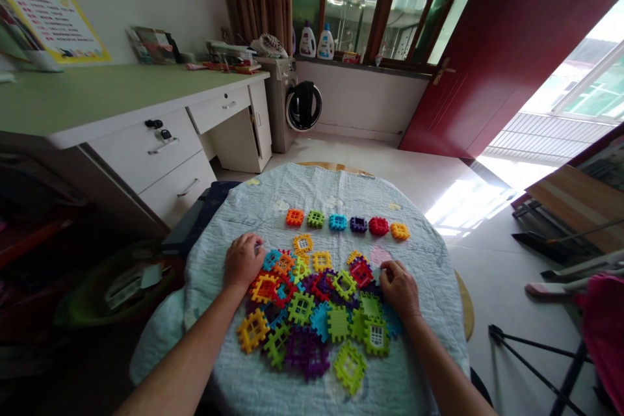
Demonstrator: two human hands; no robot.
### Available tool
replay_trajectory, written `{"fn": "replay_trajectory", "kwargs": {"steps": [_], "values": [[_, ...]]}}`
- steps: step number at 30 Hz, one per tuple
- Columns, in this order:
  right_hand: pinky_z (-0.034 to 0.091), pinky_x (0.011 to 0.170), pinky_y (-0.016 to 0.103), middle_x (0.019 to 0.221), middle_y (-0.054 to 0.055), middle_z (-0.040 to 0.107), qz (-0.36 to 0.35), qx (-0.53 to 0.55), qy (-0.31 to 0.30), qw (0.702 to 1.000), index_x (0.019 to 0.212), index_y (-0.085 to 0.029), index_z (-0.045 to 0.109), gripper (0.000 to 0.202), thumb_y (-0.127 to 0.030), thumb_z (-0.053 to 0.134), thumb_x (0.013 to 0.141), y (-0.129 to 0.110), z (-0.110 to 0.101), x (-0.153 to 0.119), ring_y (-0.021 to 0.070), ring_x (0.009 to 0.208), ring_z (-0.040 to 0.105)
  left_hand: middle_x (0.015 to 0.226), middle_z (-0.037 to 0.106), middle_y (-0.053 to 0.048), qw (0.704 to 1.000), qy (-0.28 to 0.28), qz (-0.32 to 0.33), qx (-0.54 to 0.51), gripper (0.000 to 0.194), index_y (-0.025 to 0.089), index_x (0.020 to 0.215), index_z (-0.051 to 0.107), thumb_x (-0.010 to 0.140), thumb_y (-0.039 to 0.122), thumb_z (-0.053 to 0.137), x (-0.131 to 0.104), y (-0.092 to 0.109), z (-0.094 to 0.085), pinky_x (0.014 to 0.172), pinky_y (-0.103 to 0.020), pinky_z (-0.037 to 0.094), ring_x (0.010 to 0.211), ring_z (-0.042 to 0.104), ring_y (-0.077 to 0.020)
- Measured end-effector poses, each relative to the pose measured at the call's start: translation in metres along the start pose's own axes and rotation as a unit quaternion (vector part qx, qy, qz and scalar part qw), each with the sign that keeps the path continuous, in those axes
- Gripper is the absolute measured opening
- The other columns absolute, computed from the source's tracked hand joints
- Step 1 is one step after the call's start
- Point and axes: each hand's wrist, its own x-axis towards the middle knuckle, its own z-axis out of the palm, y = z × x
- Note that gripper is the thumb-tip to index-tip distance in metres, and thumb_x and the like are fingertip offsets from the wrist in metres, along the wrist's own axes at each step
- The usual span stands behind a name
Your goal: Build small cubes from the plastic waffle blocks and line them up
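My left hand (pixel 244 261) rests on the cloth at the left edge of a heap of plastic building blocks. Its fingers are loosely bent and apart, and no block shows in it. At the heap's right edge lies my right hand (pixel 400 287), fingers curved inward beside a red block (pixel 361 272), with nothing visible in them. The heap mixes flat window-like pieces, such as a green block (pixel 301 307), a purple block (pixel 307 350) and a yellow block (pixel 253 330). Beyond it, a row of small block cubes runs from an orange cube (pixel 294 218) to a yellow-orange cube (pixel 400 231).
A pale blue quilted cloth (pixel 219 221) covers the round table. To the left stand a desk (pixel 146 94) with drawers and a green basket (pixel 131 286). A washing machine (pixel 283 101) and a red door (pixel 463 52) are farther back. Black stand legs (pixel 531 354) are at right.
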Motion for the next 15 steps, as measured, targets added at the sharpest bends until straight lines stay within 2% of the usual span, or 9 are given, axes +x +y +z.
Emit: {"fn": "replay_trajectory", "kwargs": {"steps": [15], "values": [[0.036, 0.062, 0.026, 0.076, 0.001, 0.06, 0.001, -0.018, -0.009, 1.0, 0.082, -0.021, 0.063, 0.016, -0.026, 0.048, 0.078, -0.0017, 0.0, 0.0011, 0.0144, 0.065, 0.055, 0.101, 0.065, -0.009, 1.0, 0.004, -0.001, 0.0, 0.012, 0.021, 0.084, 0.06, 0.078, 0.022, 0.05, -0.0001, -0.0009, 0.0006, 0.088, -0.039, 0.045, 0.096, 0.058, -0.0268]]}}
